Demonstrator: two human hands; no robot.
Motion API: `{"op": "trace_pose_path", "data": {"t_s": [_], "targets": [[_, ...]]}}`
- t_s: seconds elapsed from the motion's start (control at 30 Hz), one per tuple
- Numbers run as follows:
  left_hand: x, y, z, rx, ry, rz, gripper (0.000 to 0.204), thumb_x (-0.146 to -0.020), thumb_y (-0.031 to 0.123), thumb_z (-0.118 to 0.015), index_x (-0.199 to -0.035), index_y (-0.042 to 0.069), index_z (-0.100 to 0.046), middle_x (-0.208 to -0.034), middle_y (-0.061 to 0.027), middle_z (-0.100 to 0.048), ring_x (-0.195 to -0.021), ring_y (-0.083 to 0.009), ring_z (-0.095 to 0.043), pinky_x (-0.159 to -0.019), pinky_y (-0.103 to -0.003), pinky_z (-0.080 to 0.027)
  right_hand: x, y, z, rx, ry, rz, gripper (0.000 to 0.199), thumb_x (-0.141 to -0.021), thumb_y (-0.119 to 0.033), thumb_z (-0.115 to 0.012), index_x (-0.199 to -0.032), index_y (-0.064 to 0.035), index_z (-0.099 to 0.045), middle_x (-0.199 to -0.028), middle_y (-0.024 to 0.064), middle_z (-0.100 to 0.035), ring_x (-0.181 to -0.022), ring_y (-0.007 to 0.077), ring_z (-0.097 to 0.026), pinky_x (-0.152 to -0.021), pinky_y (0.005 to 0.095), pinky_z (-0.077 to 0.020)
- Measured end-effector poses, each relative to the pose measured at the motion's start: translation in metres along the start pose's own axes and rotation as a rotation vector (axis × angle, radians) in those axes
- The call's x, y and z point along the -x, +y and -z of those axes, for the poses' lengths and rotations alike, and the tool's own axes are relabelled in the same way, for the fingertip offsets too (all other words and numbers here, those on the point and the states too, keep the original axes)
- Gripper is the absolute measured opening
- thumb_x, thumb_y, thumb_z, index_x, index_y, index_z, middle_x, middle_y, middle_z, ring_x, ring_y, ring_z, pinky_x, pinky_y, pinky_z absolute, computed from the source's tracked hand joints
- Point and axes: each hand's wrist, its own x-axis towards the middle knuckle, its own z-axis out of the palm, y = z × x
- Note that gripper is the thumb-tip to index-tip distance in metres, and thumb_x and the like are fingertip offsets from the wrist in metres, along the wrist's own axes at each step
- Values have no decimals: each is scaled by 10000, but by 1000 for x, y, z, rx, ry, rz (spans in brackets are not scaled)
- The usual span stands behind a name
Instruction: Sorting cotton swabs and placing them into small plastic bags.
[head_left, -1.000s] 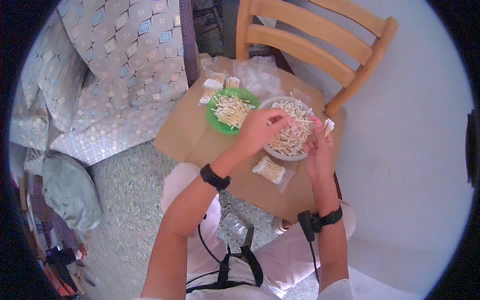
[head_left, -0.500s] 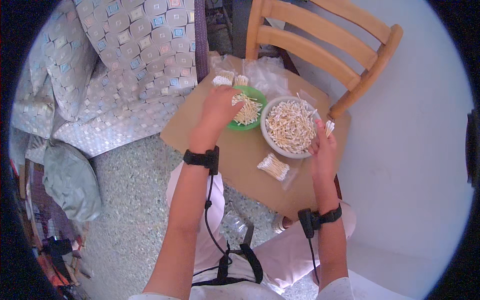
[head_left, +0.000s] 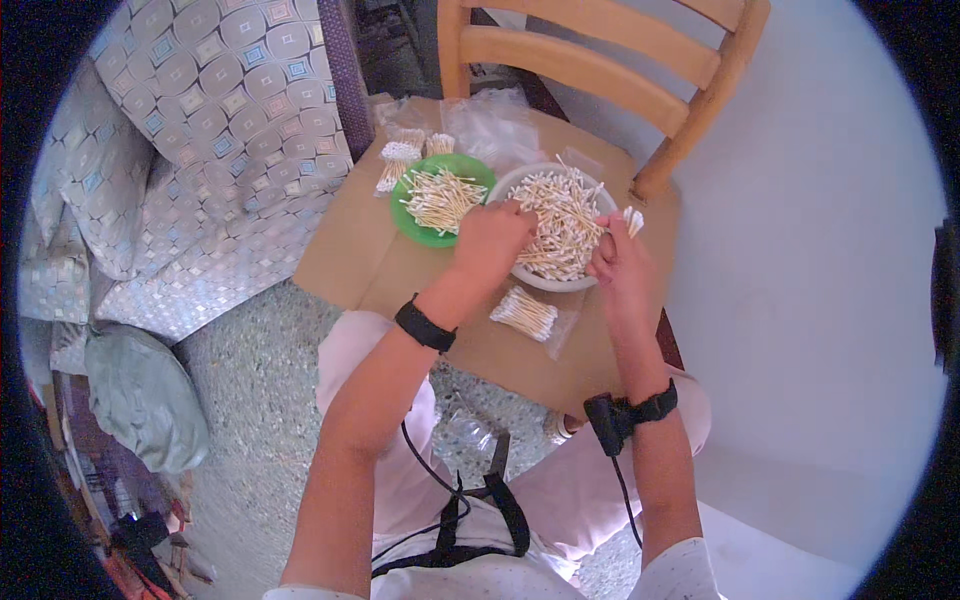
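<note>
Well, nearest to me are the pale trousers [head_left: 590, 470] of the seated person, with a black strap on each wrist. Past the knees I have a brown cardboard sheet [head_left: 385, 285], and close to its near side lies a swab bundle [head_left: 525, 313] with a clear bag at its right end.

Just beyond that, the left hand [head_left: 490, 245] sits over the left side of a white bowl [head_left: 558, 286], fingers bent and drawn together; from here I can't tell whether a swab is pinched in them. At the bowl's right side I have the right hand [head_left: 622, 268], its fingers curled around a bunch of swabs [head_left: 633, 221], the white tips showing above its right edge. Loose cotton swabs [head_left: 560, 225] fill the white bowl in a jumbled heap.

Left of it and a little farther, I see a green bowl [head_left: 408, 222] holding more swabs. Beyond it, at far left, stand two small bundles [head_left: 398, 168], and to their right lie crumpled clear bags [head_left: 490, 125]. Farthest off, I make out a wooden chair back [head_left: 590, 50].
</note>
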Motion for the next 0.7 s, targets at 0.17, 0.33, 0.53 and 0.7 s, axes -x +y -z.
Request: {"op": "trace_pose_path", "data": {"t_s": [0.17, 0.33, 0.53, 0.7], "targets": [[-4, -9, -1, -148, 69, -120, 122, -749, 147, -549, -834, 99, -621, -859, -87, -575, -832, -278, -590, -693, -402, -478, 0, 8, -8, 128, -30, -38, 265, -909, -337, -511, -875, -84, -583, -546, -79, -288, -434, 44, -264, -416, 220, -266], [-8, -3, -2, -112, 69, -158, 94, -705, 82, -547, -774, 107, -604, -854, -67, -557, -853, -249, -568, -724, -369, -456, -1, 17, -3, 67, -34, -101, 239, -899, -316, -516, -868, -91, -590, -547, -85, -299, -436, 40, -264, -414, 216, -257], [-7, -12, 5, -153, 44, -229, 84, -712, 123, -570, -780, 113, -618, -883, -51, -546, -895, -232, -553, -743, -370, -468, 5, 17, -12, 164, -24, -140, 225, -910, -296, -495, -874, -88, -572, -545, -89, -284, -446, 33, -261, -428, 211, -244], [-6, -12, 4, -75, -18, -307, 102, -719, 166, -591, -806, 134, -634, -885, -43, -542, -912, -235, -549, -745, -371, -478, 3, 21, -4, 152, -57, -108, 239, -899, -320, -504, -866, -103, -598, -555, -90, -299, -456, 37, -283, -428, 216, -259]]}}
